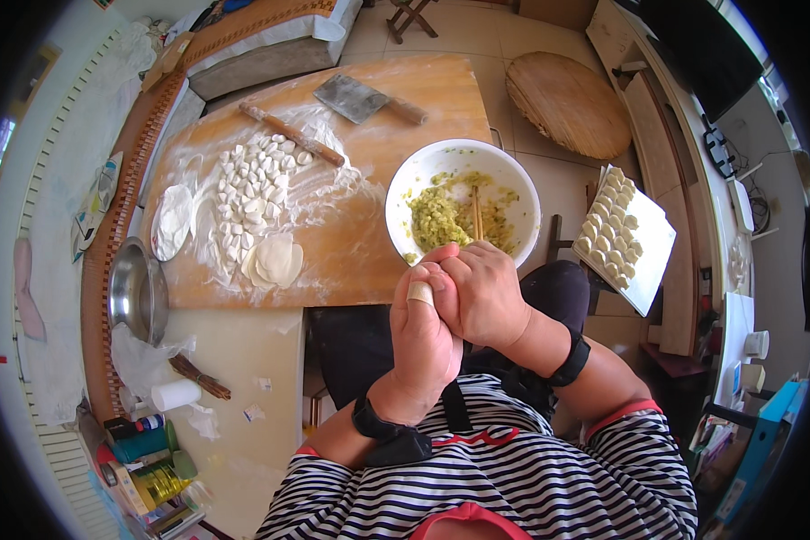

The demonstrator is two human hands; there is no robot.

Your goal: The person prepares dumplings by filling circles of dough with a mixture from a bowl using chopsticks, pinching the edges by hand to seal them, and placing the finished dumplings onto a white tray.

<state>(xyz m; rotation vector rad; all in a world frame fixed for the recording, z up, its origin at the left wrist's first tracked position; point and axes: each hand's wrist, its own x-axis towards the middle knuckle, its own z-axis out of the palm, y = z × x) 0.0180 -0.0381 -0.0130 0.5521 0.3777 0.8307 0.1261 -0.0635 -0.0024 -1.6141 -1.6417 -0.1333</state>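
Observation:
My left hand (pixel 426 337) and my right hand (pixel 486 295) are pressed together, fingers closed over one another, at the near rim of the white bowl (pixel 398 186). A tan bandage (pixel 420 292) wraps my left thumb. Whatever lies between my fingers is hidden. Inside the bowl is a chopped yellow-green filling (pixel 436 216) with a pair of chopsticks (pixel 477 213) standing in it. Left of the bowl, round dough wrappers (pixel 274 261) lie stacked on the floured wooden board (pixel 351 252). Beyond them are many small dough pieces (pixel 254 184).
A rolling pin (pixel 292 134) and a cleaver (pixel 355 97) lie at the board's far side. Rows of shaped dumplings (pixel 610 232) sit on a white tray (pixel 652 243) at the right. A metal basin (pixel 139 292) stands left; a round wooden board (pixel 569 103) is at far right.

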